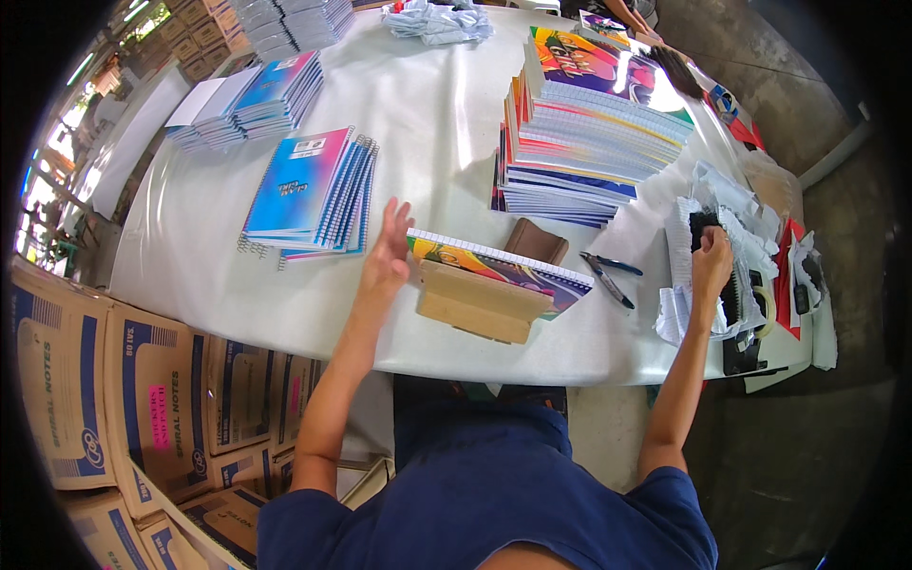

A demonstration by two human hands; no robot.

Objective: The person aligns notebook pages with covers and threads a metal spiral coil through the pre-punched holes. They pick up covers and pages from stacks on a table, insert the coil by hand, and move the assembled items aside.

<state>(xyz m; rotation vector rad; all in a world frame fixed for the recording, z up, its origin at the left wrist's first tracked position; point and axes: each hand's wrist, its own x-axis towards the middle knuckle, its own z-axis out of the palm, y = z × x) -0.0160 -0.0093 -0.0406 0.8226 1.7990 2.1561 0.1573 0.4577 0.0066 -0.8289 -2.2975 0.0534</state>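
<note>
My left hand (385, 249) is raised with its fingers stretched out, at the left end of a colourful notebook (513, 258); whether it touches the notebook is unclear. The notebook leans on edge against a small brown cardboard stand (483, 302), its row of punched holes facing up. Over to the right, my right hand (712, 261) is closed at a bundle of black spiral coils (731, 296) lying in crumpled white paper (676, 261). Its fingertips appear pinched on a coil, partly hidden by the hand. Pliers (613, 275) and a brown pouch-like object (538, 241) lie between.
A tall stack of colourful notebooks (594, 133) stands behind the stand. Blue-pink spiral notebooks (302, 190) are piled at left, with another pile (271, 95) farther back. A tape roll (766, 312) sits near the right edge. Cardboard boxes (157, 408) are stacked below left.
</note>
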